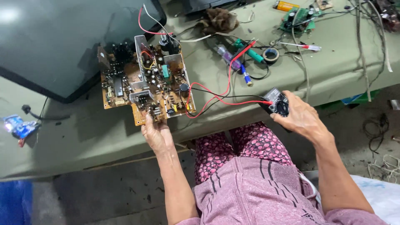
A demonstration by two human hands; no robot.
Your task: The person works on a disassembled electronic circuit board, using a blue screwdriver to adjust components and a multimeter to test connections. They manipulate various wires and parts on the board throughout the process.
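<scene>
**Meter and board in hand at the bench**

Here the left hand [156, 133] grips the near edge of a brown circuit board [143, 81], fingers curled under it and thumb on top, holding it tilted up off the bench [83, 129] with the component side facing the camera. The right hand [301, 118] is closed over a small black multimeter [276, 102] that rests at the bench's near edge, thumb lying by its dial. Red and black test leads [216, 98] run from the meter across to the board, so the two hands are joined by wire.

Judging from this, the step in hand looks like setting up a measurement: the board is presented and steadied while the meter is being set. Neither probe is held, so the next move likely calls for freeing one hand, either by laying the board flat or letting go of the meter, without dragging the leads.

Beyond the left hand lies a dark glass screen [62, 46]. Beyond the right hand sit a roll of black tape [271, 54], a screwdriver [302, 46] and a small green board [298, 18]. Far outside the left hand lies a blue gadget [18, 126].
</scene>
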